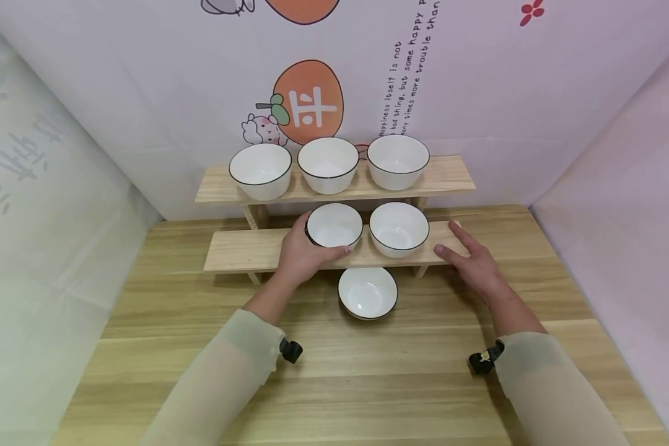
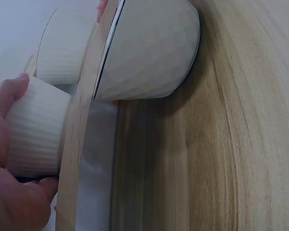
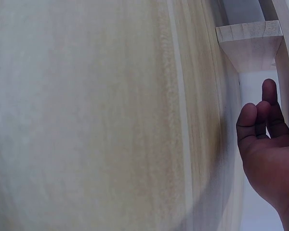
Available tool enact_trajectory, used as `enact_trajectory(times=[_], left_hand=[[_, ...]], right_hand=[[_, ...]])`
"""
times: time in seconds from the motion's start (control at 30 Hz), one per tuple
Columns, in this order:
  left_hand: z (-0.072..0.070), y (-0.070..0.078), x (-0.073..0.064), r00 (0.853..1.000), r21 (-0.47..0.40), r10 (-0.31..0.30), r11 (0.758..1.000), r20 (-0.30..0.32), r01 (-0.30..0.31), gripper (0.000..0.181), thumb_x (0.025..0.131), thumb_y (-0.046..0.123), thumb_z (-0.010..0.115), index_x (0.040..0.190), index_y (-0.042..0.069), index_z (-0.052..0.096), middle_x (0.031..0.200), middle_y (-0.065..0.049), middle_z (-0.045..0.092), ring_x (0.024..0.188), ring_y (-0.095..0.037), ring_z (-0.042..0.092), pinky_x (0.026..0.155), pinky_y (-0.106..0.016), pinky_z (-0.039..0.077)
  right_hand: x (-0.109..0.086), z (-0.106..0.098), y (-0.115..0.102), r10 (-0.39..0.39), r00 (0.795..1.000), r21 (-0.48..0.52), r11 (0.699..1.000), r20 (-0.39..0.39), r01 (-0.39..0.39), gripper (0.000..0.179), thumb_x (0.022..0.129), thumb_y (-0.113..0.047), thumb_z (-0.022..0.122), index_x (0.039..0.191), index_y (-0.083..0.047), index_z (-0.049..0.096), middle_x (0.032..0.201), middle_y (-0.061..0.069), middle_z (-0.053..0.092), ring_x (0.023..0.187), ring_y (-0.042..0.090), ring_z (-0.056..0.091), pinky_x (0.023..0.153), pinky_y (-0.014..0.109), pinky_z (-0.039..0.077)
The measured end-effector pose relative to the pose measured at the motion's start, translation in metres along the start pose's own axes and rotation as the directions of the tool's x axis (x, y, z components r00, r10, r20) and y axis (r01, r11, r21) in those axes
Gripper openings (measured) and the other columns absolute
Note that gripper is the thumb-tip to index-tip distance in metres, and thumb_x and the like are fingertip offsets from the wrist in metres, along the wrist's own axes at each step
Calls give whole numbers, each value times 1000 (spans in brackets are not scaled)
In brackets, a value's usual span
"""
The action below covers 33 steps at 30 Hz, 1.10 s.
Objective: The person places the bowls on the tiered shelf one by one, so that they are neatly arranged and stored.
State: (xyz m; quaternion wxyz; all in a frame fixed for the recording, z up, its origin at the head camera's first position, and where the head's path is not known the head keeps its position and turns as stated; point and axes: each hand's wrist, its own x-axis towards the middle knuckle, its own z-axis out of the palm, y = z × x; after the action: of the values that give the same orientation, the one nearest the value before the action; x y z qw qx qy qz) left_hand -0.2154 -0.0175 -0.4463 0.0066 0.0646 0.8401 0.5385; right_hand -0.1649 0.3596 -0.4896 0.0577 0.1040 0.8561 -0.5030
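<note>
My left hand (image 1: 303,249) holds a white, dark-rimmed bowl (image 1: 334,226) on the lower wooden shelf (image 1: 240,251), thumb at its front and fingers round its left side. In the left wrist view the bowl's ribbed side (image 2: 38,127) stands between thumb and fingers. A matching bowl (image 1: 398,229) sits just to its right. My right hand (image 1: 476,266) grips the right end of this shelf, thumb on top; in the right wrist view several fingers (image 3: 249,115) extend beneath the board.
Three similar bowls, a left one (image 1: 260,170), a middle one (image 1: 328,164) and a right one (image 1: 398,161), line the upper shelf (image 1: 451,173). Another bowl (image 1: 368,294) stands on the wooden table (image 1: 368,378) before the lower shelf. A printed curtain (image 1: 479,80) hangs behind.
</note>
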Motion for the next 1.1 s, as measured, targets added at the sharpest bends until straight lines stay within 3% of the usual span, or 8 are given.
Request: enact_trajectory(times=[0.5,0.67,0.9,1.1], left_hand=[[-3,-2,-3,998,-17,53,998,22,-53,110,62,49,100,152,21,45,142,-1,58,131,-22,54,111,-43,44],[-5,-4,-8,998,-77,56,996,42,-53,115,65,45,100,157,17,38,149,-2,52,139,-17,48,117,-34,39],[-9,-5,-18,998,-161,9,987,64,1,130,65,35,102,165,10,22,164,-7,36,149,-15,35,119,-24,34],[-13,-8,-34,999,-239,16,971,43,-6,123,66,26,102,163,9,28,160,-6,41,144,-20,43,115,-29,43]], right_hand=[[1,1,-1,-12,1000,3,1000,-6,12,93,91,-68,67,166,-42,18,174,5,10,157,38,9,124,64,16],[2,1,0,-9,1000,7,1000,-2,9,92,92,-66,68,165,-42,17,173,8,10,157,39,9,124,64,16],[3,1,3,0,1000,3,1000,-1,0,91,92,-66,68,165,-45,16,173,8,10,157,40,9,124,64,15],[3,1,3,1,1000,13,1000,-1,-1,90,93,-64,68,164,-46,16,174,9,9,156,41,13,123,63,21]])
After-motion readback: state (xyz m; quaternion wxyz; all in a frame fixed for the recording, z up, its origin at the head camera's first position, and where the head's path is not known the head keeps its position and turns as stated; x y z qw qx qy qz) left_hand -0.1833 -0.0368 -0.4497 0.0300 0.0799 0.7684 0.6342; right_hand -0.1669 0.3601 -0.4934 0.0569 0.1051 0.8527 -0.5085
